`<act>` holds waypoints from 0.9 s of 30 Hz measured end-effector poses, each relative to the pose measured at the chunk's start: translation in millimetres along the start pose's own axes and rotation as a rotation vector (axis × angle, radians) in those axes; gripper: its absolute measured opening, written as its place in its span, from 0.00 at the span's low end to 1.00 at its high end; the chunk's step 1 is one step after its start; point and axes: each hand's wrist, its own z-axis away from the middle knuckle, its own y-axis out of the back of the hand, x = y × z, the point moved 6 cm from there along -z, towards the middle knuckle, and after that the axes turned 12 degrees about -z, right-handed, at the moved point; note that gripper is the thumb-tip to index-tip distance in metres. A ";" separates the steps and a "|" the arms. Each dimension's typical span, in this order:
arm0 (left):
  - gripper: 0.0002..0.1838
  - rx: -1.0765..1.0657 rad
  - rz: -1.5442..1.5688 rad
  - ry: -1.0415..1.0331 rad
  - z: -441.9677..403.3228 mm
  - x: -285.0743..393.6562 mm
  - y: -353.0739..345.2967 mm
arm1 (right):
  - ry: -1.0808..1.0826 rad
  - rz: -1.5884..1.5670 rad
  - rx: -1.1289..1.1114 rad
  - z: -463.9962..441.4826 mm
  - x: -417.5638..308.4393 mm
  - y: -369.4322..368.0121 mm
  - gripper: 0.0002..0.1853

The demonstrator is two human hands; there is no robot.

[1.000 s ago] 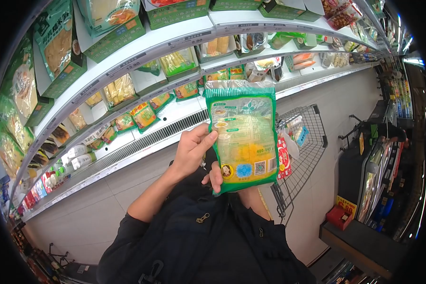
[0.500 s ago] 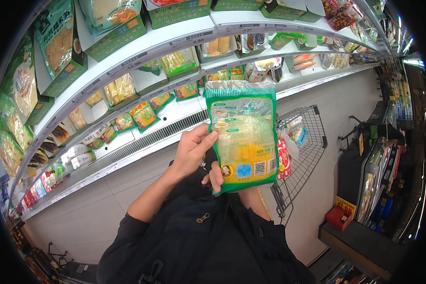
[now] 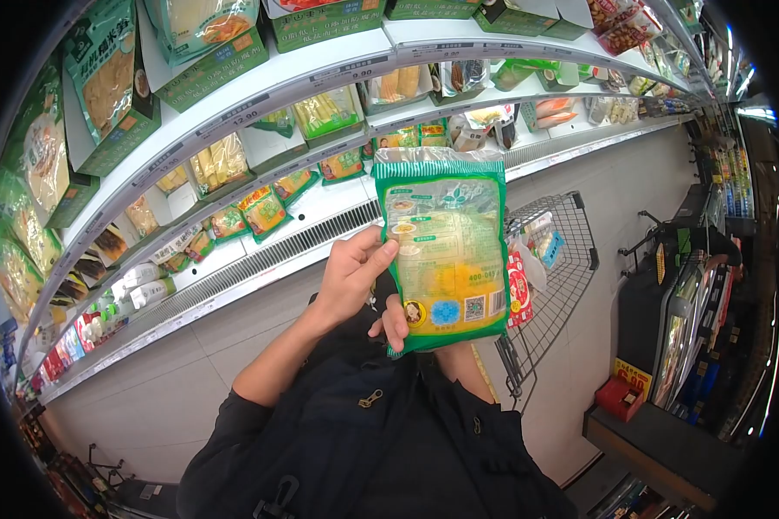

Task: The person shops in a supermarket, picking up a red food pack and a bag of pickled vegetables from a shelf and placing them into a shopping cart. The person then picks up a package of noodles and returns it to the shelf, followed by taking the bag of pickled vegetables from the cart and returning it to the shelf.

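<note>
A green and yellow plastic food packet (image 3: 446,251) is held upright in front of my chest, its printed back turned to me. It bears small pictures, a QR code and a barcode, and its top is clear and crimped. My left hand (image 3: 355,270) pinches the packet's left edge, thumb in front. Mostly hidden behind the packet, my right hand (image 3: 394,325) supports it from below, fingertips curling round the lower left edge.
A curved refrigerated shelf unit (image 3: 320,80) with bagged foods runs across the front and left. Similar green and yellow packets (image 3: 262,211) lie on its lowest shelf. To my right stands a wire shopping cart (image 3: 558,285) holding goods; farther right, a dark counter carries a red box (image 3: 620,396).
</note>
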 end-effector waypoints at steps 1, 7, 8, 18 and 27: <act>0.15 0.012 0.017 -0.001 0.1 0.9 -0.2 | 0.000 0.004 -0.004 -0.3 0.1 -0.3 0.44; 0.15 -0.007 0.002 0.012 1.7 -3.9 0.9 | -0.007 0.009 0.002 -1.6 0.8 -2.7 0.44; 0.15 -0.007 0.002 0.012 2.3 -5.2 2.7 | -0.004 0.014 0.007 -1.6 0.7 -3.0 0.44; 0.16 -0.036 0.028 0.033 3.4 -1.6 -2.3 | -0.052 0.034 -0.061 2.3 -1.7 0.7 0.40; 0.31 -0.021 0.016 0.065 -1.4 2.1 -2.8 | 0.317 0.290 0.396 19.9 -28.7 20.2 0.44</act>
